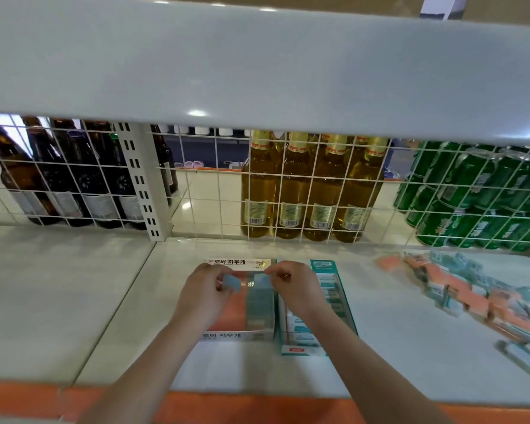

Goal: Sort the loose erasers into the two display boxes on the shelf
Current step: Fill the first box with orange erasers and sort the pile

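The left display box (238,313), at the middle of the shelf (395,332), reads "로버 지우개" on both its back flap and its front lip; the teal right display box (334,301) touches its 3 o'clock side, its print too blurred to read. Above the left box, the left hand (204,290) pinches a pale blue eraser (231,282) in curled fingers, and the right hand (294,287) pinches another blue eraser (262,279). The loose erasers (471,296), orange and teal, lie heaped toward 3 o'clock, well apart from both hands.
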The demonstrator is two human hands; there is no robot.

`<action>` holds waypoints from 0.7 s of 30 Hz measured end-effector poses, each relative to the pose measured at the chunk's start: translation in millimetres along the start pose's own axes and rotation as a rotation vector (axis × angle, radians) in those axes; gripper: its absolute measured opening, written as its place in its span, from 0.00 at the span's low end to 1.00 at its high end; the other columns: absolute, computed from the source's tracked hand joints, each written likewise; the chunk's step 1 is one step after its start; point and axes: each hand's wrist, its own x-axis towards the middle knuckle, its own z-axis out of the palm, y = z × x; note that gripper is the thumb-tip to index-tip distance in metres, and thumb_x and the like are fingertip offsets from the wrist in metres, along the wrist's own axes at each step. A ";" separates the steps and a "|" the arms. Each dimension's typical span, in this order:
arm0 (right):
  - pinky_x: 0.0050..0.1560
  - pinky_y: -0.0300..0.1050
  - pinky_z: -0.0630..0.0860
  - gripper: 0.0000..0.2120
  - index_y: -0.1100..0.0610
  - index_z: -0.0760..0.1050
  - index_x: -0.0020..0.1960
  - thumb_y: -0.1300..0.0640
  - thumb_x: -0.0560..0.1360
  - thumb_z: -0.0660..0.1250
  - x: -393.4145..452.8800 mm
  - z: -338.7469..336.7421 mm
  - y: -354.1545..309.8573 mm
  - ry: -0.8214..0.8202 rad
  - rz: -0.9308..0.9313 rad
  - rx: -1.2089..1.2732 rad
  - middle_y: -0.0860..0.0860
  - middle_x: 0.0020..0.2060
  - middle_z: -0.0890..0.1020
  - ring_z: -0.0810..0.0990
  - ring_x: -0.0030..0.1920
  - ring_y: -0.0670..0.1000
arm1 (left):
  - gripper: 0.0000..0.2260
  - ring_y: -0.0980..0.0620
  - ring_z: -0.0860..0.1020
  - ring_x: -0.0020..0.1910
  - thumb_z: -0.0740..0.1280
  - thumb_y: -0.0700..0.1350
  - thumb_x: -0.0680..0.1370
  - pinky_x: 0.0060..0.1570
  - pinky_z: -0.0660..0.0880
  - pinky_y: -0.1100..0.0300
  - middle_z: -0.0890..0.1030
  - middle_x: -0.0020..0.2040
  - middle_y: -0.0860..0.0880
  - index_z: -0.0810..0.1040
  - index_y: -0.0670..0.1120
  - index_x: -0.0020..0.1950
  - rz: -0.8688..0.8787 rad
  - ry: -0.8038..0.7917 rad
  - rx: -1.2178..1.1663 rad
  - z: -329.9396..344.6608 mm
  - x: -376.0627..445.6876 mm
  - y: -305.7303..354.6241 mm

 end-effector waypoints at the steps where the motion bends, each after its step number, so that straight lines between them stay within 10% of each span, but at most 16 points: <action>1: 0.39 0.26 0.68 0.11 0.53 0.79 0.55 0.61 0.77 0.60 1.4 2.0 -0.9 0.000 -0.006 -0.014 0.49 0.54 0.79 0.76 0.45 0.44 | 0.13 0.49 0.77 0.47 0.68 0.36 0.72 0.46 0.69 0.64 0.76 0.53 0.46 0.79 0.45 0.56 -0.007 -0.004 0.003 1.4 1.9 0.7; 21: 0.61 0.39 0.67 0.16 0.53 0.72 0.65 0.56 0.77 0.63 3.7 5.2 -6.6 -0.056 -0.164 -0.420 0.49 0.61 0.70 0.69 0.61 0.48 | 0.14 0.46 0.76 0.56 0.63 0.39 0.76 0.54 0.74 0.55 0.73 0.58 0.46 0.78 0.47 0.60 0.096 -0.050 0.264 8.6 13.5 -3.8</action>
